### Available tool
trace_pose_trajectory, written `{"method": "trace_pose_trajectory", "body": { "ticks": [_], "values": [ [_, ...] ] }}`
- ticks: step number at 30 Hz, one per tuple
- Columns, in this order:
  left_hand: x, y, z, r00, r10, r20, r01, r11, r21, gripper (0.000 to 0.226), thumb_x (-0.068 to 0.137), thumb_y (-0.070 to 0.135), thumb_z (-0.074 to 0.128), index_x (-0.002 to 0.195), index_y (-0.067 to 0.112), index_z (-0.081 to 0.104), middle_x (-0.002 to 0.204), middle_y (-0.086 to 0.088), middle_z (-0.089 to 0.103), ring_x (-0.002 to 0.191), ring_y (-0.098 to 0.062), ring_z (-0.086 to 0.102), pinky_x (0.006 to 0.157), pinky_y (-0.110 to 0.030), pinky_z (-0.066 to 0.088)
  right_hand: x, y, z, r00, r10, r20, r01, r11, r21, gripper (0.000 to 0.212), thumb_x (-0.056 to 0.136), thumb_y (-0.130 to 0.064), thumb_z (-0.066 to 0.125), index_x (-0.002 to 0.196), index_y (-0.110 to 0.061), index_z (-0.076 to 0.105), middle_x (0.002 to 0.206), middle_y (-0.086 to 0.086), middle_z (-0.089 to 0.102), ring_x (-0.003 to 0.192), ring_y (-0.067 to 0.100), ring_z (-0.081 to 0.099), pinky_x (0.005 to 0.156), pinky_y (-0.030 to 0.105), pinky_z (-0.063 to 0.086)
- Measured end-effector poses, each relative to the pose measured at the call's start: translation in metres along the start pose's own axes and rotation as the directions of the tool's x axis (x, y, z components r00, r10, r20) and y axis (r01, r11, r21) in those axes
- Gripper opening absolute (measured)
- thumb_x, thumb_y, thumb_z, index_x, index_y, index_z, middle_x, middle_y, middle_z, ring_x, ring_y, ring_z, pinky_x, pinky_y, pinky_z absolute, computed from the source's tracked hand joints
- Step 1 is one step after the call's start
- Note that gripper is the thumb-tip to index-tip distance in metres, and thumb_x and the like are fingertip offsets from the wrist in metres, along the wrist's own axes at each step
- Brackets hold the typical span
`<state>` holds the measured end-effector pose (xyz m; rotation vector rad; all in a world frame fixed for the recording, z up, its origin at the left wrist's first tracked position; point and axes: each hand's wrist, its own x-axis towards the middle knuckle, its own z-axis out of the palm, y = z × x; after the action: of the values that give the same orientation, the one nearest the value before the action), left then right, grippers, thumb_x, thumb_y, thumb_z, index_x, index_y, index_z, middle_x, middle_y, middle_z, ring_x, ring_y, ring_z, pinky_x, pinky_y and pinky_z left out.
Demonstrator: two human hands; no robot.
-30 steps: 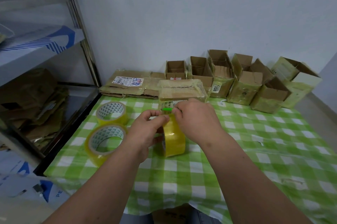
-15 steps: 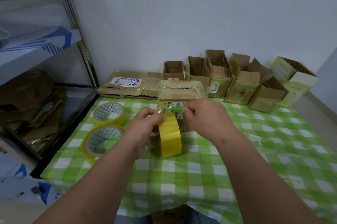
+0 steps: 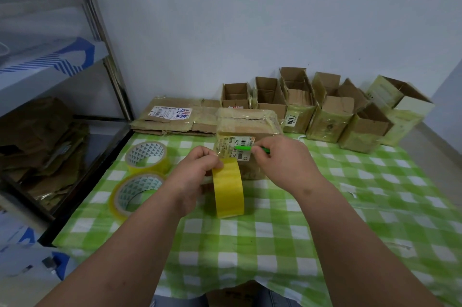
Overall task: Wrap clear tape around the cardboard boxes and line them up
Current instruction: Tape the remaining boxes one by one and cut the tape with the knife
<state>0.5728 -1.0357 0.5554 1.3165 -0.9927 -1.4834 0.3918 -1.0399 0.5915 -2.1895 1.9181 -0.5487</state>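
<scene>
A worktop [image 3: 325,226] covered in a green and white checked cloth fills the lower part of the view, pushed against a pale wall. To its left stands a metal shelf unit [image 3: 100,39] holding flattened cardboard. Along the back edge of the worktop runs a row of open cardboard boxes [image 3: 325,109], side by side and glossy with clear tape, reaching toward the right corner. Left of that row lies a flat stack of cardboard [image 3: 172,119] bearing a white shipping label.

In front of the row, near the middle, sits a closed taped box [image 3: 247,126] with a barcode label on its near face. Two tape rolls lie flat at the left: the far roll [image 3: 147,156] and the near roll [image 3: 135,194], just beside each other.

A third roll, the yellow tape roll [image 3: 228,188], stands on edge just in front of the closed box. The left hand [image 3: 197,171] holds it, fingers curled over its top and pinching the tape there. The right hand [image 3: 282,159] is beside it to the right, fingers curled around a small green cutter [image 3: 246,148] whose tip points left across the box label.
</scene>
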Motion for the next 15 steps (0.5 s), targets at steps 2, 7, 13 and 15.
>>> {"method": "trace_pose_trajectory", "body": {
  "ticks": [2,7,13,15],
  "values": [
    [0.0,0.001,-0.001,1.0,-0.004,0.012,0.004,1.0,0.023,0.018,0.084,0.003,0.06,0.081,0.02,0.052,0.083,-0.001,0.06,0.085,-0.023,0.055,0.078,-0.04,0.044,-0.001,0.003,0.002,0.998,0.064,-0.002,-0.064,0.994,0.091,0.03,0.1,-0.037,0.045,0.104,-0.025,0.072,0.08,-0.003,0.069,0.076,0.02,0.062,0.072,0.034,0.051],
    [0.0,0.0,-0.002,1.0,0.0,0.024,-0.001,1.0,0.023,0.018,0.084,0.004,0.06,0.084,0.02,0.052,0.086,-0.002,0.059,0.085,-0.022,0.054,0.074,-0.036,0.044,-0.008,0.013,0.009,0.965,0.245,0.092,-0.261,0.879,0.399,0.034,0.096,-0.024,0.051,0.068,-0.007,0.055,0.058,-0.003,0.042,0.055,0.022,0.042,0.052,0.032,0.028],
    [0.0,-0.001,0.001,1.0,0.011,0.027,-0.011,1.0,0.008,0.017,0.085,0.004,0.059,0.084,0.02,0.053,0.082,0.003,0.062,0.083,-0.021,0.054,0.072,-0.034,0.043,-0.015,0.032,0.025,0.935,0.31,0.172,-0.351,0.88,0.321,0.033,0.093,-0.024,0.05,0.063,-0.014,0.042,0.061,0.004,0.043,0.061,0.022,0.042,0.059,0.034,0.029],
    [0.0,-0.001,0.002,0.999,0.015,0.031,-0.015,1.0,0.001,0.017,0.086,0.004,0.059,0.084,0.02,0.053,0.079,0.004,0.063,0.081,-0.02,0.055,0.069,-0.033,0.044,-0.017,0.036,0.028,0.935,0.296,0.194,-0.328,0.931,0.162,0.025,0.093,-0.027,0.049,0.07,-0.017,0.053,0.069,0.0,0.055,0.073,0.023,0.053,0.069,0.033,0.039]
  ]
}}
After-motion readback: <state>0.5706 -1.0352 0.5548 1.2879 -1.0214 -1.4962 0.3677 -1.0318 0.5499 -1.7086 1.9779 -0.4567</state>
